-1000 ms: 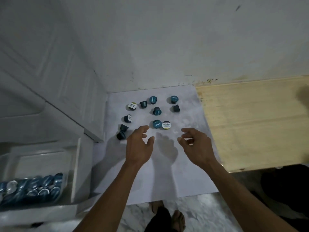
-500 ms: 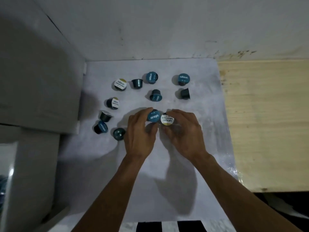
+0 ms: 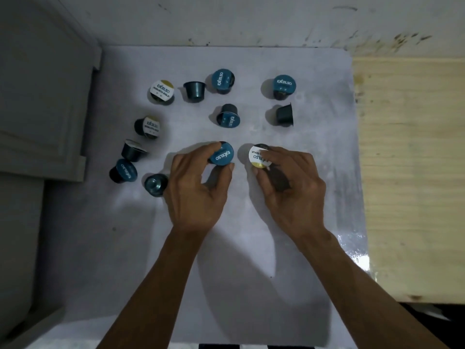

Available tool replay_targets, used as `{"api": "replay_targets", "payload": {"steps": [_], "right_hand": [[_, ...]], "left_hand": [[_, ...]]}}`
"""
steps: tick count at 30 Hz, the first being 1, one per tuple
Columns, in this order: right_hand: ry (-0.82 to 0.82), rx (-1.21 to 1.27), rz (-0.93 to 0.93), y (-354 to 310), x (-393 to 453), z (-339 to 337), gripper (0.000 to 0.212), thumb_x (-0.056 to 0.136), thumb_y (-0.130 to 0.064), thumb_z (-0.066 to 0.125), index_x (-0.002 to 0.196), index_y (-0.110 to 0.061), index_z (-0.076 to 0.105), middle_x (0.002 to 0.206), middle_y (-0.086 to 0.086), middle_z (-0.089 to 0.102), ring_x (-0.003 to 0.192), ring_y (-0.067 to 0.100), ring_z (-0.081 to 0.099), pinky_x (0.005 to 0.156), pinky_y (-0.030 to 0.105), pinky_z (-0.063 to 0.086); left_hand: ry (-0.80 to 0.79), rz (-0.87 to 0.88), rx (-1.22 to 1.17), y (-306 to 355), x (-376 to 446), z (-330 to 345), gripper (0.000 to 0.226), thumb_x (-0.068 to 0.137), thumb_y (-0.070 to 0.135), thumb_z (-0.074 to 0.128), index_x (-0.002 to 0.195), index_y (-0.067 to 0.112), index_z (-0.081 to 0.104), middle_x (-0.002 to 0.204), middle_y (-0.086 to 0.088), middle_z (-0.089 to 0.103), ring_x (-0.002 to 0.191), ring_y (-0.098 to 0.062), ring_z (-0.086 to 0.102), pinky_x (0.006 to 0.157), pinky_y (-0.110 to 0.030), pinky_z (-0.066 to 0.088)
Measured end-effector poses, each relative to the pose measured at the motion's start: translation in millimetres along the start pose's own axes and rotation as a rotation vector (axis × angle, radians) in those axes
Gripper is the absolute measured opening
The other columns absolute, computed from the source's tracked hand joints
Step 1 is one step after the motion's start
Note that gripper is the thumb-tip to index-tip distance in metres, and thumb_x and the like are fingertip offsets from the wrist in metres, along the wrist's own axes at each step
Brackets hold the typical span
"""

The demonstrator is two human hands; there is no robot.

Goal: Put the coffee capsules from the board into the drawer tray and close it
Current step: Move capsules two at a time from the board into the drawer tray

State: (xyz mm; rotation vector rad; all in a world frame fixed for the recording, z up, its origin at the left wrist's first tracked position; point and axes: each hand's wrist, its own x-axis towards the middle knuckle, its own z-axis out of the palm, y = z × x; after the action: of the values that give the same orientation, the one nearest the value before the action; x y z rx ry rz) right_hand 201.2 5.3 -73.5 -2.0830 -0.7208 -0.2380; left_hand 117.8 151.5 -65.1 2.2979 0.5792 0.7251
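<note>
Several coffee capsules lie scattered on a white board (image 3: pixel 251 248). My left hand (image 3: pixel 196 192) pinches a blue-lidded capsule (image 3: pixel 222 154) between thumb and fingers. My right hand (image 3: pixel 292 190) pinches a white-and-gold-lidded capsule (image 3: pixel 258 157). Other capsules lie beyond and to the left: a white-lidded one (image 3: pixel 162 91), a blue-lidded one (image 3: pixel 222 80), another blue-lidded one (image 3: pixel 283 84), one on its side (image 3: pixel 284 115), and one upside down (image 3: pixel 156 184) beside my left hand. The drawer tray is out of view.
A white cabinet door (image 3: pixel 42 109) borders the board on the left. A pale wooden panel (image 3: pixel 412 172) lies to the right. A stained white wall (image 3: pixel 251 18) rises behind the board.
Both hands reached forward from the board's middle and closed on the two nearest capsules. The camera moved closer, and the drawer tray with capsules at the left left the view.
</note>
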Motion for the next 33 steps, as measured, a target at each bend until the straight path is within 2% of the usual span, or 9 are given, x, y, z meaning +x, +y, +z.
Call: {"api": "replay_targets", "payload": {"steps": [4, 9, 15, 19, 22, 25, 27, 30, 33], "right_hand": [[-0.019, -0.015, -0.028, 2.7, 0.2, -1.5, 0.031, 0.080, -0.015, 0.081, 0.107, -0.004, 0.071, 0.108, 0.008, 0.072, 0.098, 0.025, 0.066, 0.088, 0.035, 0.054], [0.084, 0.022, 0.020, -2.6, -0.8, 1.9, 0.030, 0.074, -0.017, 0.087, 0.099, -0.008, 0.074, 0.102, 0.002, 0.073, 0.092, 0.019, 0.067, 0.079, 0.037, 0.056], [0.014, 0.065, 0.073, -36.8, 3.8, -36.9, 0.024, 0.079, -0.019, 0.082, 0.101, -0.012, 0.074, 0.103, -0.002, 0.073, 0.093, 0.019, 0.067, 0.080, 0.023, 0.052], [0.010, 0.144, 0.052, -85.3, 11.5, -63.0, 0.026, 0.077, -0.022, 0.083, 0.100, -0.016, 0.073, 0.099, -0.014, 0.065, 0.086, 0.009, 0.064, 0.075, 0.010, 0.046], [-0.023, 0.212, 0.029, -124.6, 15.7, -80.9, 0.027, 0.076, -0.022, 0.084, 0.100, -0.016, 0.073, 0.095, -0.016, 0.064, 0.082, 0.008, 0.063, 0.073, 0.010, 0.045], [-0.073, 0.267, -0.003, -166.4, 15.8, -89.0, 0.028, 0.075, -0.022, 0.083, 0.101, -0.018, 0.073, 0.092, -0.012, 0.064, 0.080, 0.005, 0.061, 0.072, 0.006, 0.043], [-0.116, 0.292, -0.017, -193.2, 14.8, -87.1, 0.029, 0.075, -0.024, 0.083, 0.102, -0.020, 0.073, 0.093, -0.010, 0.066, 0.081, 0.004, 0.062, 0.070, 0.006, 0.044], [-0.168, 0.319, -0.057, -235.2, 11.1, -75.3, 0.028, 0.076, -0.023, 0.083, 0.102, -0.022, 0.073, 0.092, -0.014, 0.066, 0.083, 0.005, 0.062, 0.070, 0.010, 0.046], [-0.232, 0.357, -0.066, -279.9, 4.3, -54.9, 0.024, 0.079, -0.024, 0.080, 0.101, -0.025, 0.072, 0.090, -0.015, 0.066, 0.082, 0.004, 0.061, 0.068, 0.009, 0.045]], "left_hand": [[0.024, 0.007, -0.029, -3.5, -3.4, 2.2, 0.031, 0.086, 0.017, 0.074, 0.112, 0.002, 0.068, 0.110, -0.009, 0.070, 0.102, -0.022, 0.064, 0.092, -0.032, 0.051], [0.073, -0.075, -0.118, -2.5, -8.2, -1.6, 0.030, 0.084, 0.017, 0.078, 0.108, 0.001, 0.070, 0.104, -0.009, 0.070, 0.094, -0.021, 0.066, 0.080, -0.037, 0.057], [0.092, -0.144, -0.151, 30.9, -16.3, -40.6, 0.027, 0.082, 0.018, 0.079, 0.107, 0.010, 0.072, 0.100, 0.002, 0.072, 0.086, -0.017, 0.066, 0.066, -0.042, 0.056], [0.168, -0.197, -0.120, 68.4, -23.2, -87.5, 0.028, 0.082, 0.025, 0.078, 0.109, 0.020, 0.072, 0.091, 0.006, 0.069, 0.080, -0.006, 0.061, 0.054, -0.028, 0.049], [0.232, -0.195, -0.146, 92.5, -25.2, -133.2, 0.027, 0.082, 0.024, 0.076, 0.109, 0.022, 0.072, 0.088, 0.013, 0.066, 0.075, -0.010, 0.062, 0.054, -0.023, 0.045], [0.283, -0.166, -0.099, 106.9, -29.4, -187.0, 0.025, 0.080, 0.024, 0.076, 0.105, 0.024, 0.071, 0.086, 0.024, 0.062, 0.064, 0.002, 0.055, 0.054, -0.012, 0.038], [0.308, -0.180, -0.069, 106.2, -33.7, -222.9, 0.027, 0.078, 0.023, 0.078, 0.104, 0.027, 0.070, 0.085, 0.021, 0.062, 0.060, 0.007, 0.051, 0.053, -0.011, 0.038], [0.312, -0.207, 0.019, 87.8, -43.2, -277.7, 0.029, 0.076, 0.021, 0.082, 0.102, 0.027, 0.070, 0.086, 0.011, 0.064, 0.066, 0.007, 0.054, 0.059, -0.012, 0.042], [0.310, -0.242, 0.040, 61.6, -51.7, -331.7, 0.028, 0.076, 0.023, 0.083, 0.100, 0.029, 0.070, 0.087, 0.007, 0.066, 0.076, -0.008, 0.063, 0.062, -0.023, 0.050]]}}
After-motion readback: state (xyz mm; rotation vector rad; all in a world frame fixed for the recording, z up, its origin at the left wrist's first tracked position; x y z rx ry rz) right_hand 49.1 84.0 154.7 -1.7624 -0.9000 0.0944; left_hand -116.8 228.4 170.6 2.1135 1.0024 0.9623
